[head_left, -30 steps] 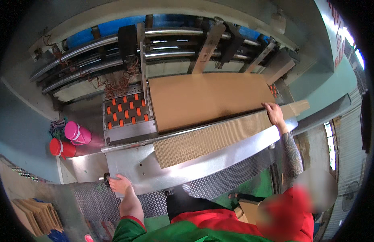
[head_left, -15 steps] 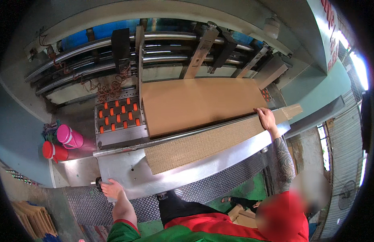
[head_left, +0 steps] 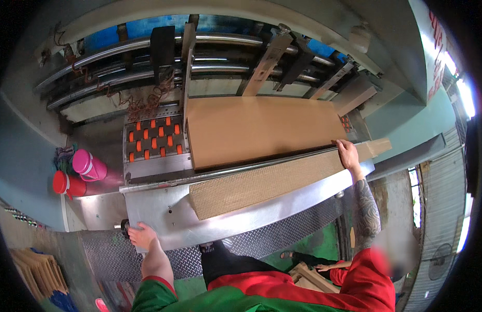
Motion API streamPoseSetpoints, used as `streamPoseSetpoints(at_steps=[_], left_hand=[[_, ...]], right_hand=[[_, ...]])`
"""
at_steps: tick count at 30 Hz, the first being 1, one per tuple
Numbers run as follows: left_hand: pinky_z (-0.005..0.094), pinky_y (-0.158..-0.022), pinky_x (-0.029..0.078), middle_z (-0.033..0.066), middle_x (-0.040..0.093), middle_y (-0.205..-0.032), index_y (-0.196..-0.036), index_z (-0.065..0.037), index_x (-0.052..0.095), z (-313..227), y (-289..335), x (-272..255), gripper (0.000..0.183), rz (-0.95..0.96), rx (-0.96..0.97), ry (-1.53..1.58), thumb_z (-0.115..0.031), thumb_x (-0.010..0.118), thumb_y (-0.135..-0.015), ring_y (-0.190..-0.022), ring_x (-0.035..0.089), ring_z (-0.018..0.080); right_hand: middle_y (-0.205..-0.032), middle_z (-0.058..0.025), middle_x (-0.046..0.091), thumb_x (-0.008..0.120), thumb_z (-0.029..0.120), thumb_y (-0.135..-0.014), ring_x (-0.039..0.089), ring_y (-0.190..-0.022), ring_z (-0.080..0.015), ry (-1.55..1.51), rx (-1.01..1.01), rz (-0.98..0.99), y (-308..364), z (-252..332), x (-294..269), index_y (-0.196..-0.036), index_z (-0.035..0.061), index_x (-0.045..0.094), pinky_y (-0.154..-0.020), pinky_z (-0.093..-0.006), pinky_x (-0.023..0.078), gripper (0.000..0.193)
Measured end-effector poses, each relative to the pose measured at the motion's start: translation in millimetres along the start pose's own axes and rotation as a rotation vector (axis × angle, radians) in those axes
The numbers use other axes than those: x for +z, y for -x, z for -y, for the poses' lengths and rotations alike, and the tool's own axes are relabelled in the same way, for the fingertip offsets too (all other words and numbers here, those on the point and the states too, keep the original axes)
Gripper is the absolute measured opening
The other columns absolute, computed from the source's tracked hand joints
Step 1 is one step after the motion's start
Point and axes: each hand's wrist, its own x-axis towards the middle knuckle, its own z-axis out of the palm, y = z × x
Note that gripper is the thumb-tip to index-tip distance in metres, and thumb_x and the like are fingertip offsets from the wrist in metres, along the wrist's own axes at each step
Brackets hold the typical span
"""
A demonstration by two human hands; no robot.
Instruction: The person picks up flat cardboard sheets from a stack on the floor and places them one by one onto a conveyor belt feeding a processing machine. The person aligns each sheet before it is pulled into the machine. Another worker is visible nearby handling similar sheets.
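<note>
Left hand [head_left: 141,235] near, fingers curled round the steel feed table's [head_left: 163,208] near-left corner by a dark knob, right hand [head_left: 348,154] flat, fingers spread on the cardboard stack's [head_left: 261,130] right end, squaring it at the feeder; next likely push sheets farther in.

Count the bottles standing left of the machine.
2, side by side on the ledge left of the orange-roller feed bed: a pink bottle nearer the machine, and a red bottle just below-left of it. Others may be hidden.
</note>
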Motion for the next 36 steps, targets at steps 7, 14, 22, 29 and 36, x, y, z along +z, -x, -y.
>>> streamPoseSetpoints(at_steps=[7,14,22,29,36], left_hand=[[0.0522,-0.105,0.047,0.0160,0.065,-0.137,-0.144,-0.003,0.057,-1.6,0.6,-2.9,0.058,0.016,-0.010,0.016,-0.045,0.054,-0.104,-0.125,0.062,0.0375],[0.0528,-0.107,0.046,0.0166,0.065,-0.137,-0.145,-0.003,0.057,-2.8,-0.2,-3.6,0.059,0.010,-0.015,0.009,-0.046,0.054,-0.104,-0.126,0.061,0.0372],[0.0529,-0.107,0.045,0.0169,0.065,-0.135,-0.144,-0.003,0.057,-3.0,-0.3,-5.0,0.059,0.020,-0.007,-0.006,-0.046,0.051,-0.104,-0.124,0.062,0.0376],[0.0525,-0.107,0.047,0.0174,0.068,-0.130,-0.144,-0.003,0.060,-6.4,0.2,-8.8,0.061,0.035,-0.028,-0.020,-0.048,0.052,-0.104,-0.122,0.063,0.0380],[0.0535,-0.107,0.046,0.0175,0.066,-0.132,-0.149,-0.003,0.057,-4.2,-0.1,-9.4,0.063,0.023,-0.004,0.005,-0.048,0.052,-0.104,-0.122,0.062,0.0388]], right_hand=[[-0.119,-0.0231,0.078,0.053,0.036,-0.109,0.073,-0.116,-0.0424,-0.009,-0.026,0.003,-3.4,-5.8,2.3,-0.122,0.0006,0.079,-0.101,-0.0452,0.055,0.046],[-0.118,-0.0216,0.080,0.054,0.036,-0.111,0.075,-0.114,-0.0388,-0.037,0.002,0.015,-3.8,-9.9,3.4,-0.122,0.0007,0.079,-0.100,-0.0425,0.056,0.045],[-0.119,-0.0200,0.080,0.053,0.036,-0.112,0.076,-0.115,-0.0370,-0.048,-0.016,0.017,-5.5,-13.3,5.4,-0.122,0.0011,0.080,-0.101,-0.0410,0.055,0.045],[-0.120,-0.0193,0.080,0.052,0.036,-0.112,0.075,-0.116,-0.0368,-0.034,-0.034,0.015,-3.4,-11.1,4.0,-0.122,0.0014,0.080,-0.101,-0.0404,0.055,0.046],[-0.121,-0.0194,0.080,0.052,0.035,-0.112,0.075,-0.117,-0.0361,-0.044,0.013,0.036,-3.8,-15.2,4.8,-0.125,0.0019,0.079,-0.101,-0.0401,0.055,0.045]])
